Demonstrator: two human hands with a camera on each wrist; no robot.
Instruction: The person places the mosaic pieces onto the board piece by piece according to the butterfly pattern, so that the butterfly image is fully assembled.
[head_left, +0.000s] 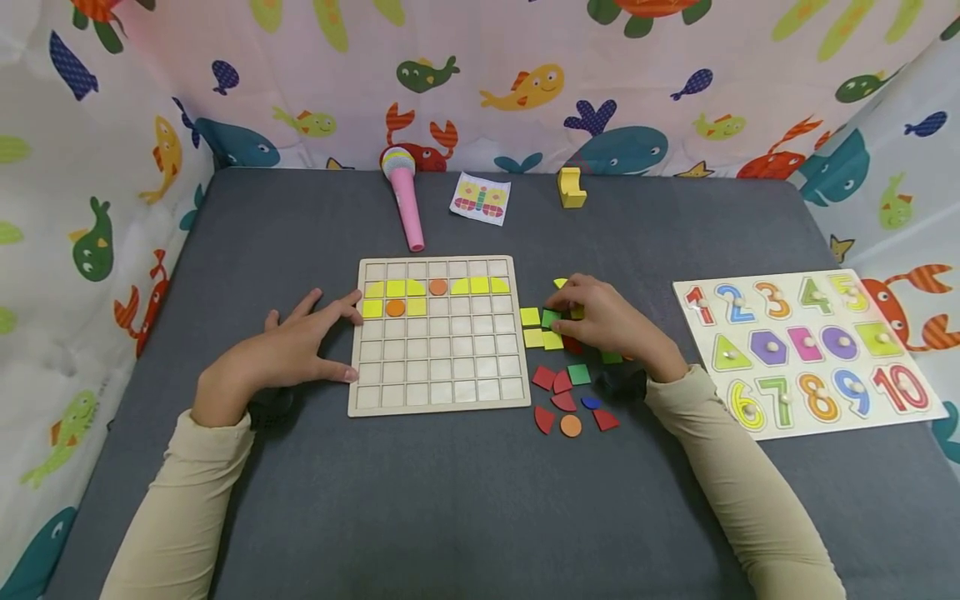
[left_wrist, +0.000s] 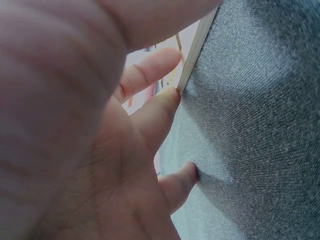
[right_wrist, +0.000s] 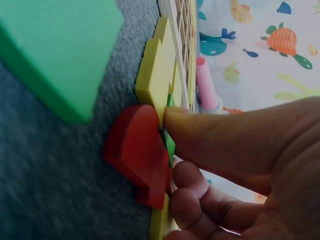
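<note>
A wooden grid board lies flat, with yellow pieces and orange round pieces in its two upper filled rows. My left hand is spread at the board's left edge, thumb and fingertips touching it; in the left wrist view one finger rests on the cloth. Right of the board, my right hand pinches a small green square between thumb and fingers, just beside several yellow squares. Red curved pieces lie close under the thumb in the right wrist view. The palm hides some pieces.
Loose red, green, blue and orange pieces lie below the right hand. A number-and-shape puzzle board stands at the right. Behind the grid are a pink toy microphone, a butterfly pattern card and a yellow block.
</note>
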